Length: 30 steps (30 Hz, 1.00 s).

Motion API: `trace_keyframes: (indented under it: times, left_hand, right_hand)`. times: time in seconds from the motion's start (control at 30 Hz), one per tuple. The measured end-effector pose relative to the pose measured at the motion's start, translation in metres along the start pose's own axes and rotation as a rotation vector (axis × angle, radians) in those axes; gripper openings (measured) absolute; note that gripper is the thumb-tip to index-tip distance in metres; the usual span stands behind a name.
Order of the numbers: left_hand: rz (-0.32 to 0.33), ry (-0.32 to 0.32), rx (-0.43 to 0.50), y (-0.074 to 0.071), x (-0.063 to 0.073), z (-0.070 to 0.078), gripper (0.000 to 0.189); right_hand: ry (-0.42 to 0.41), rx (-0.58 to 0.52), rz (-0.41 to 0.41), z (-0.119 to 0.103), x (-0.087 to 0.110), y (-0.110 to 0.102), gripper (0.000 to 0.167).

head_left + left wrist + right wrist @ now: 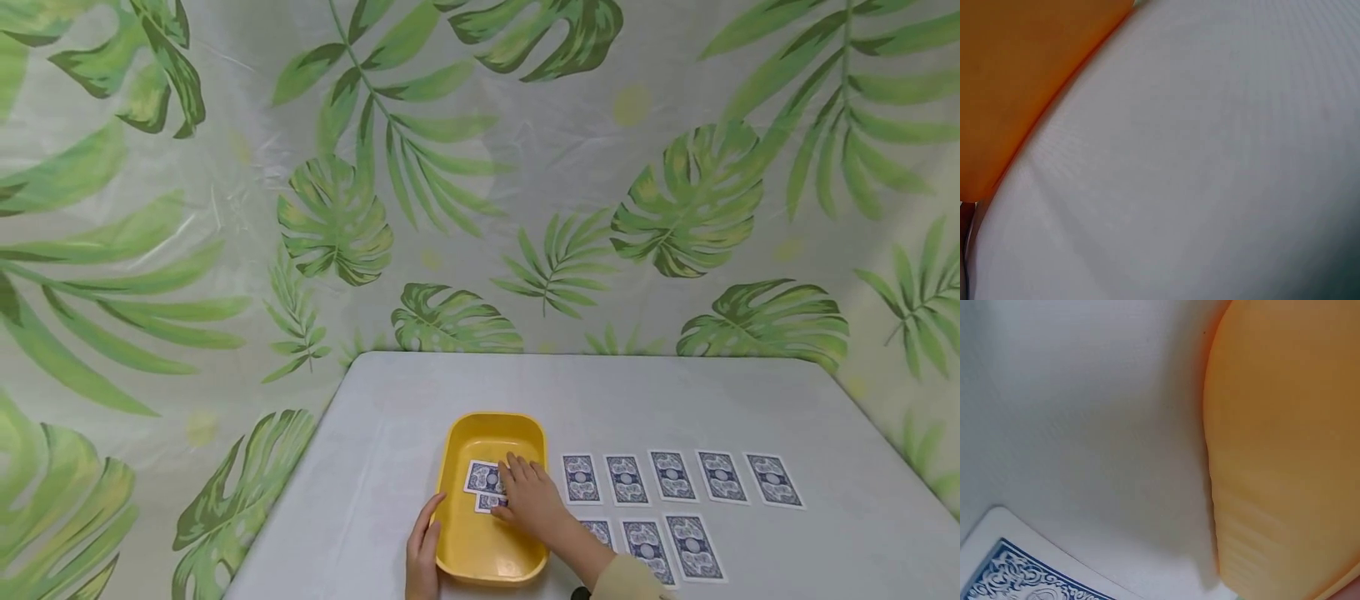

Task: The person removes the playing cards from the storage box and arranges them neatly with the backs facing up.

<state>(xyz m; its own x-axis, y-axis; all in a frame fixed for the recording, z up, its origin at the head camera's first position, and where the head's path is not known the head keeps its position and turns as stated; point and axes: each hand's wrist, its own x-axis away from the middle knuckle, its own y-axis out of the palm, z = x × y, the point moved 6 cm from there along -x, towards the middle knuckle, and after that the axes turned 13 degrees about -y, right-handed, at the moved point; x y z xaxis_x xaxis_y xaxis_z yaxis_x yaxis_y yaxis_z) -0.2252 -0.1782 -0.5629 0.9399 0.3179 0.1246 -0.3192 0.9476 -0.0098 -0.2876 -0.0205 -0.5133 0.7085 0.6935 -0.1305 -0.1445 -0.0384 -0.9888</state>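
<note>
A yellow tray (491, 560) stands on the table, and two playing cards lie face down in it. The upper card (478, 477) partly overlaps the lower card (486, 503). My right hand (534, 500) reaches over the tray's right rim, with its fingers spread over the right ends of these cards. What lies under that palm is hidden. At the tray's left wall, my left hand (424, 550) touches the outside near the rim. Tray wall fills part of both wrist views.
Right of the tray, several blue-backed cards (673, 475) lie face down in two rows on the white-covered table (360, 467). My right forearm (585, 554) covers part of the nearer row. A leaf-patterned curtain (555, 167) hangs behind the table.
</note>
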Motion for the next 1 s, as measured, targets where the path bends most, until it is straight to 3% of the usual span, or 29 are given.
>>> trace_keyframes:
  times: [0.2,0.43,0.67,1.0]
  left_hand:
    - [0.005,0.017,0.004,0.001,-0.002,-0.001,0.034]
    - [-0.008,0.017,0.013,0.001,-0.001,0.0,0.035]
    - [-0.023,-0.022,0.02,0.003,0.0,-0.002,0.035]
    - [-0.017,0.056,0.028,0.002,0.0,0.001,0.035]
  right_hand:
    - [-0.009,0.092,-0.006,0.002,-0.005,0.001,0.071]
    - [0.037,0.08,-0.094,0.003,-0.012,0.008,0.075]
    - [0.056,0.1,-0.146,0.001,-0.013,0.011,0.072]
    - [0.042,0.084,-0.077,0.001,-0.019,0.011,0.068]
